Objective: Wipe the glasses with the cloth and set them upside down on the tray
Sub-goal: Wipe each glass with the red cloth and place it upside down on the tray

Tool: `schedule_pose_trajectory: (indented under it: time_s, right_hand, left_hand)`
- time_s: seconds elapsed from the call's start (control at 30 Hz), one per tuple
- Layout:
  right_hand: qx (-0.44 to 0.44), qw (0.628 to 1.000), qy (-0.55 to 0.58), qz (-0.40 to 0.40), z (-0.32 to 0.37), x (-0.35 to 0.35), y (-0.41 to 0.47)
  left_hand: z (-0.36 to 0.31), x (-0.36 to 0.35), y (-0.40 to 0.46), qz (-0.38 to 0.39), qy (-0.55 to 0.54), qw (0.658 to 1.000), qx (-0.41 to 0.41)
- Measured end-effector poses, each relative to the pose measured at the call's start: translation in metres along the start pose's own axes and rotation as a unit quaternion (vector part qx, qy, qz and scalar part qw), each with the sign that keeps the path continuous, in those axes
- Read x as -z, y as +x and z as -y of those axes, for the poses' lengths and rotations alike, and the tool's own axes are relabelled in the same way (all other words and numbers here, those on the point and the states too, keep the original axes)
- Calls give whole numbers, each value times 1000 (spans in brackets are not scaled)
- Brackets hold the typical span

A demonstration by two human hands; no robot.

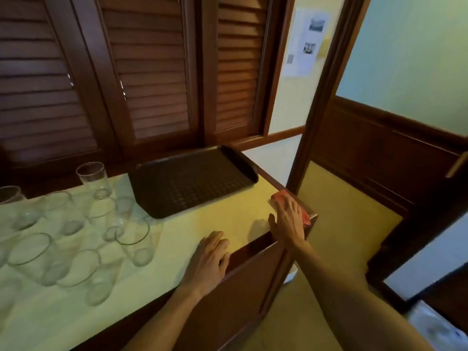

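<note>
Several clear drinking glasses stand upright on the left half of a pale yellow-topped table. A dark brown tray with a dotted floor lies at the back of the table, with nothing on it. A red cloth lies at the table's right corner. My right hand lies flat on the cloth, fingers straight and spread. Near the table's front edge, my left hand rests on the top with its fingers lightly bent, holding nothing.
Dark wooden louvred shutters stand behind the table. A wooden door frame rises just right of the table corner, with carpet floor beyond. Papers hang on the wall at the back right.
</note>
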State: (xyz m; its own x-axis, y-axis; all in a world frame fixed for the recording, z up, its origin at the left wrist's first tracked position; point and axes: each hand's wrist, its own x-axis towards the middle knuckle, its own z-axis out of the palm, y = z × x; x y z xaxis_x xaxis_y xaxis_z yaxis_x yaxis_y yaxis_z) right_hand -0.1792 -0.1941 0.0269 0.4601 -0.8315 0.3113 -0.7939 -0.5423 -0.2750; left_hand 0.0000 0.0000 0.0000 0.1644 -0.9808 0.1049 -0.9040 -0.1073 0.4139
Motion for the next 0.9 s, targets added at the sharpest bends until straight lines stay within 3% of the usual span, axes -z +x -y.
schedule_pose_trajectory:
  time_s: [0.33,0.57,0.73,0.9]
  right_hand:
    - [-54,990,-69,113,-26,-24,22]
    - [-111,984,-51,127,-15,-19,19]
    - [-101,985,-70,120,-9,-8,17]
    - [-165,983,40,73,10,-4,14]
  left_hand:
    - [3,-1,-1,-12,-13,1000,14]
    - [-1,1,-3,-18,-14,1000,11]
    - [-2,7,-2,8,-13,1000,10]
    - [-8,29,-2,24,-25,999,12]
